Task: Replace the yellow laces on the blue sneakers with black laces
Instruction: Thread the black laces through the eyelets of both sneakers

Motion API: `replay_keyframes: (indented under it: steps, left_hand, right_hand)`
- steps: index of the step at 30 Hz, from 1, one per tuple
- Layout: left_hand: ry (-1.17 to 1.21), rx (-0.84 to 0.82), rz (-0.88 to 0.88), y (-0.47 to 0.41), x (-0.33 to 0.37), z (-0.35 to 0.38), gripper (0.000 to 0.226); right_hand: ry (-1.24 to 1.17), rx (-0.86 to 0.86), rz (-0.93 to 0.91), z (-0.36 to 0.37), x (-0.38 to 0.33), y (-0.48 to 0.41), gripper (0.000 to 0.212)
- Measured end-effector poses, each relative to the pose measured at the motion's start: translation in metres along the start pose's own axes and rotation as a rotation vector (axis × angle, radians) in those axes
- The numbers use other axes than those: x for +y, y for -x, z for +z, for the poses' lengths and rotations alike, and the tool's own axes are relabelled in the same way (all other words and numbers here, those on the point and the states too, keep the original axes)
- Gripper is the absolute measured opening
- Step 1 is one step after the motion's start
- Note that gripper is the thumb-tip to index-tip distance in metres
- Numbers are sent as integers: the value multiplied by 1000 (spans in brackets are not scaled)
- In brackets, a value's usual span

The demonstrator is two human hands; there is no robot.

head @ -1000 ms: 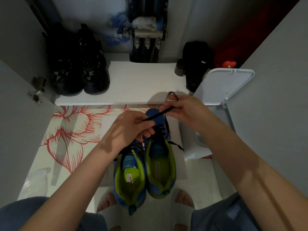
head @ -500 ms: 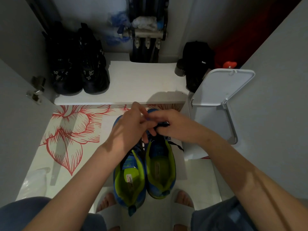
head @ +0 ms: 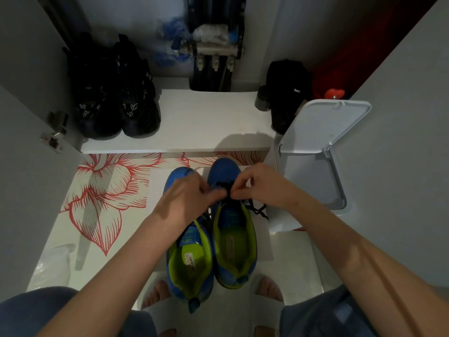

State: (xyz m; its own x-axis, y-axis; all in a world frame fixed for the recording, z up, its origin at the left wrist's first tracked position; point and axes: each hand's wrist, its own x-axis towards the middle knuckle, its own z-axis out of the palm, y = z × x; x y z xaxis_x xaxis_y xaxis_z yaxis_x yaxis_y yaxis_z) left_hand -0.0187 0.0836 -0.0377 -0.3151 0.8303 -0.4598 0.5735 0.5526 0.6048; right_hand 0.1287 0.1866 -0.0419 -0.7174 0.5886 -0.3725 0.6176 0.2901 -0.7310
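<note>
The black lace (head: 224,187) crosses the front eyelets of the blue sneaker (head: 224,169), which stands at the far right corner of the floral mat (head: 102,190). Its twin (head: 179,172) stands just beside it on the left.

I read the right hand (head: 264,188) as pinching the lace between thumb and forefinger. The left hand (head: 187,198) has its fingers (head: 215,193) curled at the same spot, but blur stops me telling whether they grip.

Risks from here:
- The free lace end (head: 258,210) trails off the sneaker's side toward the bin (head: 323,127) — a hard pull could drag it back through an eyelet.
- Uneven tension would leave mismatched ends.
- A skipped eyelet is plausible — both hands hide the row.
</note>
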Motion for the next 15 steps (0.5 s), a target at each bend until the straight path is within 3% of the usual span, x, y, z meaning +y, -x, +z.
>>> replay_keyframes:
  steps: [3, 7, 15]
  left_hand:
    - [-225, -139, -26, -2, -6, 13, 39]
    - [-49, -174, -74, -6, -9, 12, 17]
    - [104, -221, -123, -9, -20, 10, 18]
  right_hand:
    - [75, -30, 20, 13, 5, 2, 11]
    - [259, 33, 46, 32, 7, -1, 13]
    - [354, 166, 73, 46, 9, -7, 10]
